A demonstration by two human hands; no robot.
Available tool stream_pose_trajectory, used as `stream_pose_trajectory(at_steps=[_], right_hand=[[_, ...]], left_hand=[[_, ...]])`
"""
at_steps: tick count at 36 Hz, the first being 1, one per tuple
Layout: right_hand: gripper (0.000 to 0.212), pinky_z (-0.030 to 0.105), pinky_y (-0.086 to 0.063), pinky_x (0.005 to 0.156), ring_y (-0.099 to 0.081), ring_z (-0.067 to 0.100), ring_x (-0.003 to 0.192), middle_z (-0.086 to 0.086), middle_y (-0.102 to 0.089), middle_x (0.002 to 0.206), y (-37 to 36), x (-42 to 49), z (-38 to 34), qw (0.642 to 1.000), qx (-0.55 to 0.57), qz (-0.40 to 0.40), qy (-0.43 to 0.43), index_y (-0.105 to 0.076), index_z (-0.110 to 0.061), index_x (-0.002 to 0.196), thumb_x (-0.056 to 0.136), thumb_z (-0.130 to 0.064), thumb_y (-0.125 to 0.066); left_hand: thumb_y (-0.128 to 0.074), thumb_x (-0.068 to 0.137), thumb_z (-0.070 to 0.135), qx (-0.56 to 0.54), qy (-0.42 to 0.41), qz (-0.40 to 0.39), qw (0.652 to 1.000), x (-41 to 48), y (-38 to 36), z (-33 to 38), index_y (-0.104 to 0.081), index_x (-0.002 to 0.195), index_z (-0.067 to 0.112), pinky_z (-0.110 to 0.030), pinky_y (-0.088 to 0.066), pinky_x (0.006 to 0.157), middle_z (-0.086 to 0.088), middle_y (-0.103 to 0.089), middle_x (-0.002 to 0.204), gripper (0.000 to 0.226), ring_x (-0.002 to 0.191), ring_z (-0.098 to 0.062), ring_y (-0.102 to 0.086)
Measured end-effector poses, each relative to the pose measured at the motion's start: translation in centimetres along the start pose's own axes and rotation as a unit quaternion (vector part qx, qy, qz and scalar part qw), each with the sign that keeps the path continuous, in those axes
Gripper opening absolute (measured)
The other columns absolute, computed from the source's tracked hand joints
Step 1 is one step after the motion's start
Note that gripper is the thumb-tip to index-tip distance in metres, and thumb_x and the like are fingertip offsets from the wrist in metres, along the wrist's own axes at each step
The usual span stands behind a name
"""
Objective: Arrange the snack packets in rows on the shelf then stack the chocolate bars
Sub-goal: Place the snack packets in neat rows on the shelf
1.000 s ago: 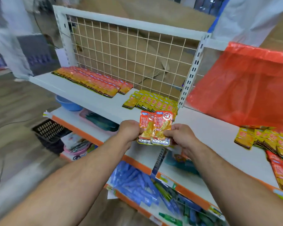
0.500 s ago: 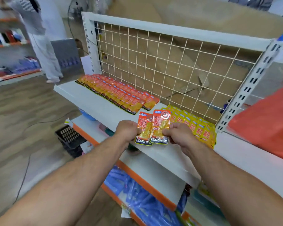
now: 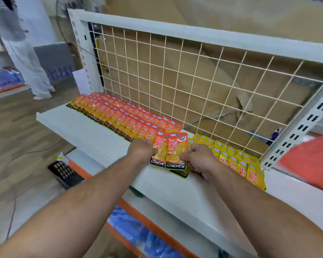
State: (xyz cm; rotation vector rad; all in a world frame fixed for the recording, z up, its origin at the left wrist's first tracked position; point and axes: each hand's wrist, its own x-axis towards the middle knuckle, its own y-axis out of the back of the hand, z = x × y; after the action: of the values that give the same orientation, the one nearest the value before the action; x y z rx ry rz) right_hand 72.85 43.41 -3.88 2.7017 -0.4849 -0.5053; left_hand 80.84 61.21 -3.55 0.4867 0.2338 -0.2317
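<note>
A black slotted crate (image 3: 63, 174) stands on the floor at 8 o'clock from the hands; its contents cannot be made out. The white shelf (image 3: 93, 131) carries two overlapping rows of orange snack packets (image 3: 119, 116) at 10 o'clock from the hands, along the wire grid panel (image 3: 194, 81).

The left hand (image 3: 142, 151) grasps the left packet (image 3: 159, 151), fingers curled round its edge. The right hand (image 3: 196, 161) pinches the right packet (image 3: 176, 151), which overlaps the left one. Both packets are held upright just above the shelf, between the orange rows and the yellow snack packets (image 3: 237, 162), which lie in rows at 3 o'clock.

The right packet's black band reads "KONCHEW"; the left shows "KONCHE".

The lower shelf (image 3: 175, 216) at 6 o'clock holds blue packs (image 3: 134, 229).
</note>
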Motion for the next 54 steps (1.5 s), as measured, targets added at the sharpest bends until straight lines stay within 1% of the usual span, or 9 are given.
stream_pose_trajectory(at_steps=[5, 9, 19, 23, 28, 32, 43, 48, 54], right_hand=[[0.039, 0.022, -0.025, 0.042, -0.036, 0.015, 0.046, 0.014, -0.054, 0.071, -1.5, 1.8, -0.5, 0.999, -0.006, 0.038, -0.024, -0.044, -0.021, 0.062, 0.078, -0.011, -0.078], [0.038, 0.020, -0.026, 0.040, -0.041, 0.018, 0.050, 0.014, -0.056, 0.071, -2.5, 2.7, -1.1, 0.996, -0.003, 0.080, -0.037, -0.044, -0.021, 0.063, 0.077, -0.012, -0.079], [0.043, 0.023, -0.029, 0.046, -0.040, 0.018, 0.044, 0.007, -0.049, 0.055, -4.9, 2.9, -1.5, 0.985, 0.025, 0.153, -0.077, -0.042, -0.019, 0.061, 0.080, -0.006, -0.078], [0.043, 0.020, -0.027, 0.040, -0.037, 0.015, 0.043, 0.012, -0.057, 0.063, -5.9, 2.6, -1.5, 0.980, 0.033, 0.173, -0.091, -0.042, -0.021, 0.062, 0.081, -0.008, -0.078], [0.043, 0.019, -0.027, 0.036, -0.036, 0.010, 0.038, 0.019, -0.062, 0.073, -7.0, 2.1, -1.5, 0.976, 0.038, 0.187, -0.101, -0.042, -0.020, 0.061, 0.083, -0.005, -0.075], [0.040, 0.013, -0.026, 0.035, -0.037, 0.001, 0.033, 0.000, -0.057, 0.056, -7.6, 1.7, -1.8, 0.972, 0.046, 0.206, -0.108, -0.044, -0.018, 0.062, 0.086, -0.001, -0.071], [0.027, 0.023, -0.035, 0.045, -0.047, 0.012, 0.048, 0.001, -0.057, 0.060, -9.1, 3.2, -4.0, 0.971, -0.024, 0.191, -0.142, -0.056, -0.016, 0.065, 0.086, -0.012, -0.074], [0.010, 0.031, -0.053, 0.071, -0.068, 0.027, 0.084, 0.011, -0.073, 0.090, -9.8, 4.2, -4.9, 0.959, -0.125, 0.191, -0.169, -0.072, -0.007, 0.081, 0.083, -0.016, -0.073], [0.015, 0.026, -0.044, 0.056, -0.064, 0.027, 0.076, 0.009, -0.066, 0.079, -10.3, 4.7, -5.6, 0.945, -0.197, 0.198, -0.172, -0.065, -0.006, 0.072, 0.082, -0.017, -0.065]], left_hand=[[-0.067, 0.086, 0.012, 0.082, -0.038, -0.031, 0.995, 3.8, 0.4, 0.0, -0.070, 0.100, -0.002, -0.034, -0.056, 0.081, -0.015, -0.070, 0.096, 0.020, 0.093, -0.033, -0.067], [-0.072, 0.080, 0.017, 0.184, -0.077, -0.027, 0.979, 6.3, 0.8, 0.0, -0.053, 0.060, 0.012, -0.024, -0.036, 0.049, -0.001, -0.055, 0.065, 0.028, 0.073, -0.024, -0.058], [-0.066, 0.076, 0.017, 0.306, -0.212, -0.065, 0.926, 9.8, 2.1, -0.5, -0.038, 0.053, 0.013, -0.028, -0.022, 0.040, -0.007, -0.041, 0.053, 0.037, 0.056, -0.027, -0.050], [-0.067, 0.077, 0.018, 0.306, -0.236, -0.075, 0.919, 10.7, 2.4, -1.0, -0.042, 0.061, 0.014, -0.030, -0.027, 0.044, -0.016, -0.060, 0.073, 0.030, 0.071, -0.032, -0.062], [-0.068, 0.080, 0.020, 0.298, -0.257, -0.086, 0.916, 11.1, 2.7, -1.2, -0.047, 0.073, 0.012, -0.030, -0.030, 0.049, -0.005, -0.054, 0.070, 0.023, 0.070, -0.025, -0.055], [-0.069, 0.081, 0.026, 0.296, -0.273, -0.092, 0.911, 11.5, 2.7, -1.5, -0.048, 0.081, 0.014, -0.031, -0.034, 0.055, -0.003, -0.054, 0.076, 0.024, 0.077, -0.027, -0.057], [-0.059, 0.090, 0.028, 0.281, -0.367, -0.033, 0.886, 12.2, 4.1, -1.4, -0.060, 0.113, 0.012, -0.042, -0.052, 0.078, -0.009, -0.059, 0.108, 0.028, 0.102, -0.031, -0.056], [-0.061, 0.088, 0.025, 0.273, -0.409, -0.013, 0.871, 12.6, 4.8, -1.5, -0.064, 0.110, 0.010, -0.040, -0.050, 0.080, -0.009, -0.064, 0.102, 0.026, 0.099, -0.030, -0.057], [-0.061, 0.089, 0.028, 0.283, -0.406, -0.013, 0.869, 12.9, 4.9, -1.6, -0.064, 0.111, 0.010, -0.039, -0.049, 0.080, -0.008, -0.063, 0.103, 0.028, 0.098, -0.027, -0.056]])
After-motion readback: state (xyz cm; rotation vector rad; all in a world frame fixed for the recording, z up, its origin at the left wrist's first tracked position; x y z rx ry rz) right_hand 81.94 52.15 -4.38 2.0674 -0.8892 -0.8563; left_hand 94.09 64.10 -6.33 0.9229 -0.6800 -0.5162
